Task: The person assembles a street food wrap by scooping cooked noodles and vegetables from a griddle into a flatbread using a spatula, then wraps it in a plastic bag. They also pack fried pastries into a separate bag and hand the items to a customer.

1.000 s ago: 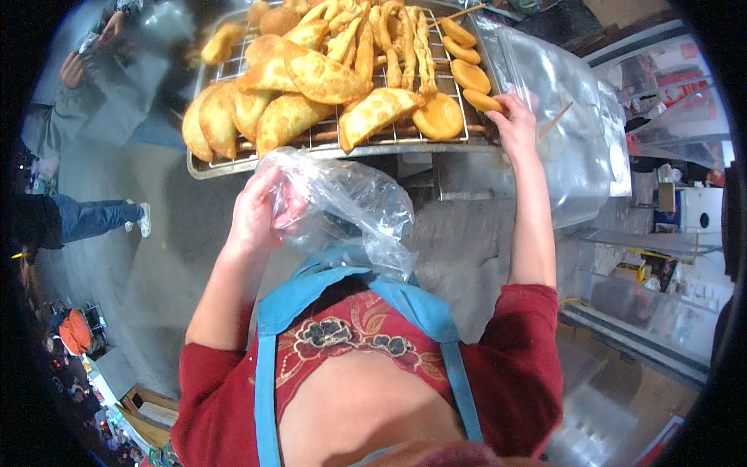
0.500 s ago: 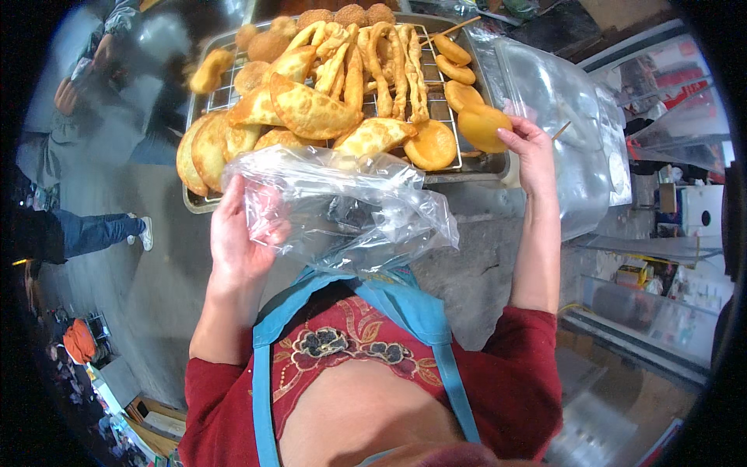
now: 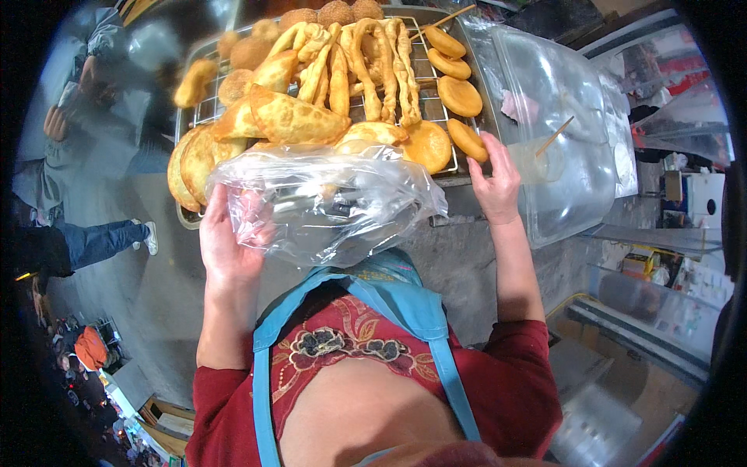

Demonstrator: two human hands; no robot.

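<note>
My left hand (image 3: 233, 237) grips one side of a clear plastic bag (image 3: 342, 222), its fingers partly seen through the film. The bag spreads in front of the near edge of a metal tray with a wire rack (image 3: 433, 101). At the rack's right side, my right hand (image 3: 498, 183) has thumb and fingers around the near end of a round, flat fried cake (image 3: 465, 138), which is tilted on its edge. Half-moon fried pastries (image 3: 299, 117) lie behind the bag, beside another round fried cake (image 3: 427, 147). Twisted fried dough sticks (image 3: 385, 70) are heaped farther back.
Sesame-coated balls (image 3: 334, 13) line the tray's far edge. To the right stand a clear plastic box (image 3: 556, 117) and a cup (image 3: 541, 165) with a wooden stick in it. A person's hand (image 3: 56, 123) is at the far left.
My right hand has moved left and slightly down, and the round cake at its fingers has turned from flat-facing to tilted on edge. The left hand and bag have shifted slightly left.
</note>
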